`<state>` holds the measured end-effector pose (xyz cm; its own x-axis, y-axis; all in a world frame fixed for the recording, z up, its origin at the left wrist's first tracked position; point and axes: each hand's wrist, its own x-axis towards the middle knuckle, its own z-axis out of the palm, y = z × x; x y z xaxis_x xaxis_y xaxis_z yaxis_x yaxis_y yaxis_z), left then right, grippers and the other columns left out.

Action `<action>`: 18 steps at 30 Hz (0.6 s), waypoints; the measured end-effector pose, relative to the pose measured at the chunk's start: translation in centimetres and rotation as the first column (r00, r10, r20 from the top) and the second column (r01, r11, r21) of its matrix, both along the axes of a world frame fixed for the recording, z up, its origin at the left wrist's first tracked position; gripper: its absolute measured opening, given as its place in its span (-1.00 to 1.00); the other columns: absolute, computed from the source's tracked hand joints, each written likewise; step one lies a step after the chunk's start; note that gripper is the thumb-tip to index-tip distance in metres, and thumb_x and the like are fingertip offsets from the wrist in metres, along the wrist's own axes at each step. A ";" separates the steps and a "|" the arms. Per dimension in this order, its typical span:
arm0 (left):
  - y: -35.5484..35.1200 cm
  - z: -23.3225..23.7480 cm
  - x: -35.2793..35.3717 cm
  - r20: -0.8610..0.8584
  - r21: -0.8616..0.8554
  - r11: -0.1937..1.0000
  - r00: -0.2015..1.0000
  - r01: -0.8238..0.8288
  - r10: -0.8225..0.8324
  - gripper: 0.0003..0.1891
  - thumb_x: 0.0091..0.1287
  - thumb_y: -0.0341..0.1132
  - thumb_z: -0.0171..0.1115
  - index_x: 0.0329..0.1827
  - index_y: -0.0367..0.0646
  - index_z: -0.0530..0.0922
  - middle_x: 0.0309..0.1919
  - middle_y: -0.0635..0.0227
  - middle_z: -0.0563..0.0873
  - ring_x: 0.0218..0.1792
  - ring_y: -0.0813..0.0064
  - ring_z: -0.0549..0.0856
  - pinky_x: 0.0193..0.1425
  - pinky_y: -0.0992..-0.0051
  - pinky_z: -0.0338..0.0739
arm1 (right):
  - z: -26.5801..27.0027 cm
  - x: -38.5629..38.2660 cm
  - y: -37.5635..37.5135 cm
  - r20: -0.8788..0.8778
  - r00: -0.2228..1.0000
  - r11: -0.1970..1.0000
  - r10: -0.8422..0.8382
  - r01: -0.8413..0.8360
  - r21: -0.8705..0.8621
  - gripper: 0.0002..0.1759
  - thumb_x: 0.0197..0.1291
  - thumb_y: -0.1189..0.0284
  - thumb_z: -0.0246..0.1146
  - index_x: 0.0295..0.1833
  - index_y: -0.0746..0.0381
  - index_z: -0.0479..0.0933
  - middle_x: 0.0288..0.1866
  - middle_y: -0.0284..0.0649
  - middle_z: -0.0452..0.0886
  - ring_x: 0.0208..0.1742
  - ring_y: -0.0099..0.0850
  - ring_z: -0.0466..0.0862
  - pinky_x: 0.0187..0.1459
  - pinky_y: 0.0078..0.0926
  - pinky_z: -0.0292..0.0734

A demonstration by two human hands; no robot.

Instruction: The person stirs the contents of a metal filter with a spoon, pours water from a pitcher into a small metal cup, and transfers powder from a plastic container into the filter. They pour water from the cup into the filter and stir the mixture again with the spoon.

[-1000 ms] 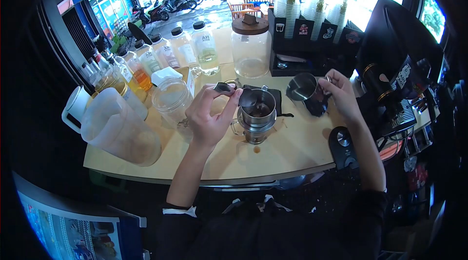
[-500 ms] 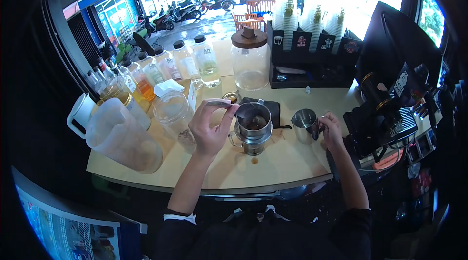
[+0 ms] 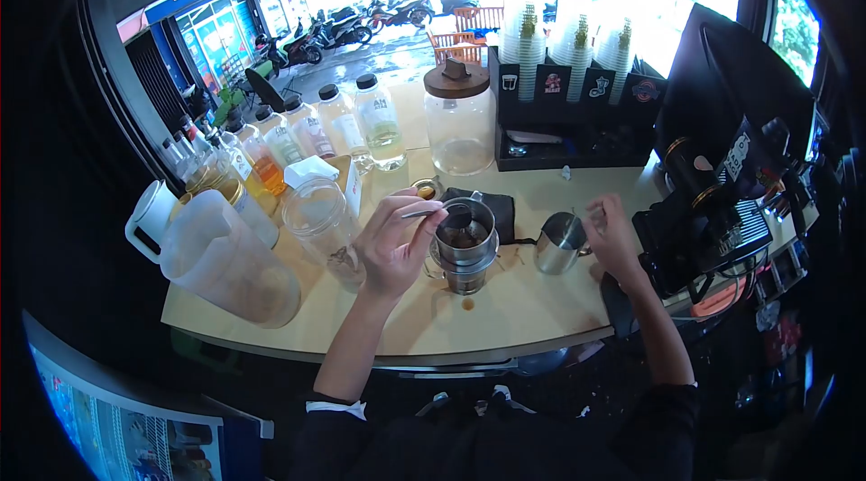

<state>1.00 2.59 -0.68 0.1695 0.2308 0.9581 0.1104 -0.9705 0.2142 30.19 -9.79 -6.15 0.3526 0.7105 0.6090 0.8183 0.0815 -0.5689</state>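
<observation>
Pale wood forms the curved counter (image 3: 541, 301) of a street-side drinks stall, with parked motorbikes (image 3: 316, 26) in the bright daylight beyond.

The person's left hand (image 3: 390, 245) is raised just left of a metal drip filter (image 3: 465, 242). It pinches a thin metal piece (image 3: 422, 211) between thumb and fingertips and holds it flat at the filter's rim (it is seen edge-on, so I cannot tell whether it is a lid or a press disc). The filter stands upright on a small glass (image 3: 465, 281) near the middle of the counter, with dark coffee showing inside it. A brown drop (image 3: 466, 303) lies on the wood just in front of the glass.

The right hand (image 3: 612, 233) is just right of a steel milk pitcher (image 3: 559, 245), which stands on the counter beside the filter. Its fingers reach the pitcher's handle side, but I cannot tell whether they are closed around the handle or only resting against it.

Behind the filter lies a black cloth (image 3: 498, 204), with a small gold-topped tin (image 3: 424, 188) near its left end. Farther back stand a glass jar with a wooden lid (image 3: 458, 120) and a row of black-capped bottles (image 3: 361, 125). Stacks of plastic cups (image 3: 564, 26) rise from a black holder behind the jar.

To the left of the hand are a clear plastic jar (image 3: 320, 215) and a large frosted jug (image 3: 225, 256) with a white handle. At the right end of the counter stands a black coffee machine (image 3: 722, 201).
</observation>
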 end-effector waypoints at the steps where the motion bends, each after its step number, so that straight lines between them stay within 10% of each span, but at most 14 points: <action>1: 0.1 0.2 0.1 0.003 0.001 1.000 1.000 -0.002 0.002 -0.82 0.08 -0.48 0.42 -0.25 -0.16 0.65 -0.37 0.32 0.68 -0.27 0.33 0.70 -0.13 0.43 0.61 | 2.6 -1.7 -0.3 0.023 0.997 0.997 0.079 -0.079 -0.022 -0.81 0.14 0.54 0.25 -0.16 0.32 0.41 -0.24 -0.21 0.44 -0.36 -0.38 0.47 -0.30 -0.53 0.43; 11: -0.5 1.0 1.3 -0.341 0.188 0.981 0.940 0.043 0.024 -0.70 0.04 -0.33 0.46 -0.15 -0.15 0.62 -0.30 0.34 0.66 -0.21 0.34 0.65 0.17 0.22 0.47 | 12.1 -12.4 1.5 0.154 0.742 0.740 0.653 -0.668 0.083 -0.71 0.13 0.62 0.25 0.01 0.29 0.53 -0.11 -0.16 0.55 -0.19 -0.29 0.61 -0.23 -0.39 0.53; 18: -0.4 -1.1 -0.9 -0.215 -0.392 0.917 0.961 0.078 -0.174 -0.28 -0.15 -0.08 0.58 0.09 -0.18 0.49 -0.05 0.21 0.60 0.01 0.32 0.60 0.20 0.32 0.42 | 10.6 -11.6 1.9 0.221 0.772 0.771 0.596 -0.627 0.112 -0.86 0.12 0.66 0.23 -0.17 0.33 0.52 -0.26 -0.14 0.59 -0.30 -0.18 0.64 -0.28 -0.39 0.54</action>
<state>0.11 2.21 -1.81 0.4351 0.5272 0.7299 0.0876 -0.8316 0.5484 18.60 -7.94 4.41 -0.2363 0.6208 0.7475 0.6401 0.6783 -0.3610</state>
